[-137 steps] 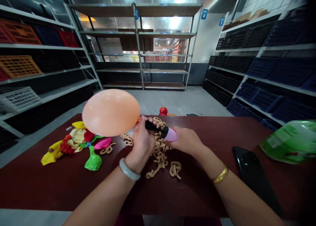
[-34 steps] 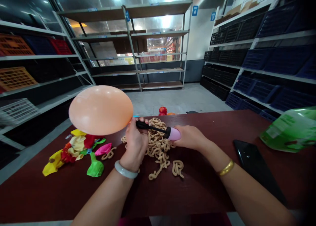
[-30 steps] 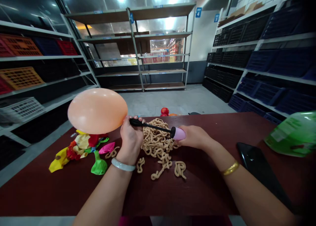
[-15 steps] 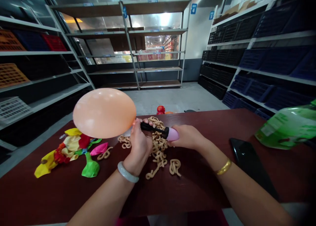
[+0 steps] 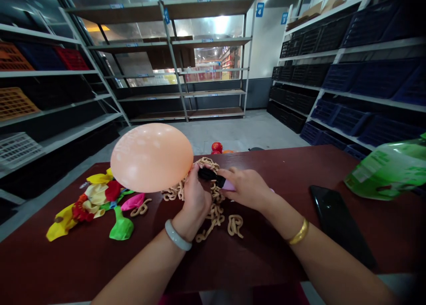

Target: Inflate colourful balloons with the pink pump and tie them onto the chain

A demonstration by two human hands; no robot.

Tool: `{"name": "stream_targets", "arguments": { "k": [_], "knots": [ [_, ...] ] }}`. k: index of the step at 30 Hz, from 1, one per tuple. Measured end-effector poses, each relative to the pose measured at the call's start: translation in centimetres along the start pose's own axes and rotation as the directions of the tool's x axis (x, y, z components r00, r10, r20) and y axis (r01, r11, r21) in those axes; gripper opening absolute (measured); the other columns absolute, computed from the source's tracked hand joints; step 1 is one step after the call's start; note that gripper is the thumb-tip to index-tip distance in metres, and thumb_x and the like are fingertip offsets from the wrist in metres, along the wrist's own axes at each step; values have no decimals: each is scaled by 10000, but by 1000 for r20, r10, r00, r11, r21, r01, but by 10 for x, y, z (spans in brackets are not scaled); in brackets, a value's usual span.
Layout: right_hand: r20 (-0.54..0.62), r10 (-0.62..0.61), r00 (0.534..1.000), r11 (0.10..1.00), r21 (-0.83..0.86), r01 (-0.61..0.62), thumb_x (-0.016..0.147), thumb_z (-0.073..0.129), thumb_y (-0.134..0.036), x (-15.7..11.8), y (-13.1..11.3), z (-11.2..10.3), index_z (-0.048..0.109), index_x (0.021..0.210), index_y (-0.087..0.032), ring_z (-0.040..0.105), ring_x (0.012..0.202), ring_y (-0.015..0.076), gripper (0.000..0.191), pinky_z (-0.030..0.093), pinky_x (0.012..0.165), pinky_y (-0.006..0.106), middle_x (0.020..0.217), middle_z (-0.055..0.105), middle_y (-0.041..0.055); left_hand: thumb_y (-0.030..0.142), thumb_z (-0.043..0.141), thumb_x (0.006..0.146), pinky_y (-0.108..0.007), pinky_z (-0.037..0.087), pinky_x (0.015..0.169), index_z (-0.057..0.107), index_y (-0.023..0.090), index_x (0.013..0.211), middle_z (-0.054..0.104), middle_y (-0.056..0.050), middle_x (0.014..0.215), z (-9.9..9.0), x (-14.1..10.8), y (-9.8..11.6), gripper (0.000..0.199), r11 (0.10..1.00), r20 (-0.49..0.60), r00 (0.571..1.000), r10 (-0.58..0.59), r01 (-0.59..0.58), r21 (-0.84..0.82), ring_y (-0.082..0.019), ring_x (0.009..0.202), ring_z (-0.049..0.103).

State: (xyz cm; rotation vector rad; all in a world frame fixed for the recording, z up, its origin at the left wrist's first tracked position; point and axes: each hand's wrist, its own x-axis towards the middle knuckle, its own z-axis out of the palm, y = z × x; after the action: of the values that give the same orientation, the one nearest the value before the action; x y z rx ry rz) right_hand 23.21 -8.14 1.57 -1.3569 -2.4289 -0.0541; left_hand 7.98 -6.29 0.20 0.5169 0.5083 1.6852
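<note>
A peach balloon (image 5: 151, 157), blown up round, sits on the left end of a hand balloon pump (image 5: 207, 174) with a black end and a light purple body. My left hand (image 5: 197, 196) is closed around the balloon's neck and the pump's black end; the exact joint is hidden by the fingers. My right hand (image 5: 248, 187) wraps the pump's purple part. Beneath both hands lies a heap of tan, string-like uninflated balloons (image 5: 215, 214). A smaller tan bunch (image 5: 235, 225) rests just nearer to me.
Limp coloured balloons, among them a green one (image 5: 121, 225) and a pink one (image 5: 132, 202), lie on the left of the dark red table (image 5: 273, 256). To the right are a black phone (image 5: 339, 223) and a green plastic pack (image 5: 382, 169). Shelves (image 5: 206, 43) with crates surround the room.
My right hand has pushed toward my left, and the pump's black rod between them has shortened. The balloon and my left hand have shifted a little to the right.
</note>
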Motion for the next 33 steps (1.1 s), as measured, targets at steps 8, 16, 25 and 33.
{"name": "stream_targets", "arguments": {
  "k": [8,16,25,33],
  "knots": [
    [26,-2,1000,1000,-23,3,853,590,-522,0,1,-3,507,1292,-328,640,767,210,487,324,602,286,994,660,31,164,538,854,-252,494,773,579,156,696,621,-21,708,0,11,13,163,999,-136,991,7,-11,-30,-115,695,608],
    [65,147,987,988,-60,-143,854,555,-529,3,37,3,520,1245,-298,651,891,242,456,379,675,300,1014,688,45,186,565,856,-255,497,746,574,156,716,698,-56,821,-15,37,44,144,999,-170,985,26,-19,41,-138,770,668],
    [161,352,922,922,-229,-312,809,607,-515,2,69,14,576,1156,-231,639,952,284,449,419,732,346,1018,689,108,235,597,814,-258,495,695,493,178,689,644,-13,747,-18,34,41,172,983,-32,989,-142,145,114,-130,689,634],
    [-18,306,952,951,-32,-306,873,582,-485,8,62,9,707,1032,-201,572,1085,303,349,415,903,475,1102,651,132,296,598,816,-202,402,505,395,192,658,514,1,660,-5,9,26,277,922,173,921,-350,306,237,-117,600,520]
  ]
}}
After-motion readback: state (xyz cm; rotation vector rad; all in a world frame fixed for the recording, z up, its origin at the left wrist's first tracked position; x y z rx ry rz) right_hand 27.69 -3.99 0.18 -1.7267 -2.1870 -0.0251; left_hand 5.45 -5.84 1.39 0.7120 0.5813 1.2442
